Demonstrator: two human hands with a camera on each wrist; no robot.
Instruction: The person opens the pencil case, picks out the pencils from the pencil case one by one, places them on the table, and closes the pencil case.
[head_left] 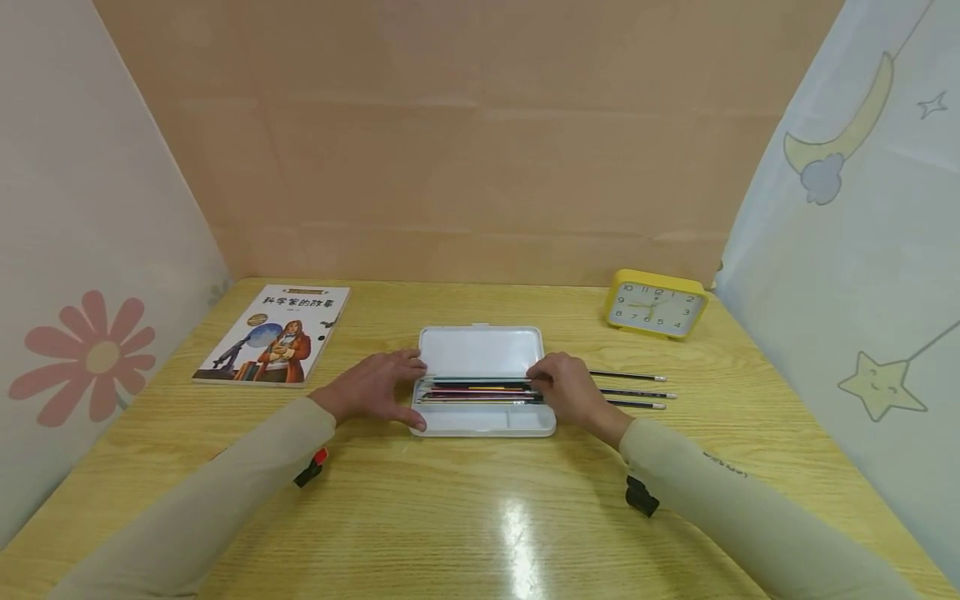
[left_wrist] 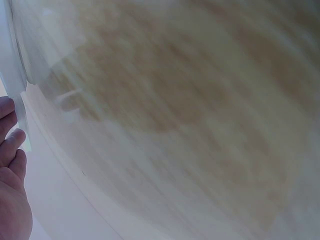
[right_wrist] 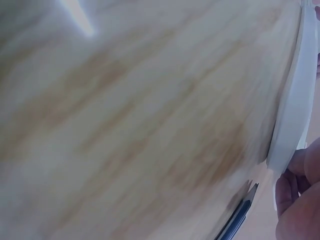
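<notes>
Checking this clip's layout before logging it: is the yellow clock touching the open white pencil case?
Apart. The head view shows it plainly: a strip of bare tabletop lies between the yellow clock and the open white pencil case.

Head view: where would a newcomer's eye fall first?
Probably on the open white pencil case in the middle of the table, with pencils inside, the left hand at its left end and the right hand at its right. Then likely the yellow clock at the table's far right, and the illustrated book lying at far left.
</notes>
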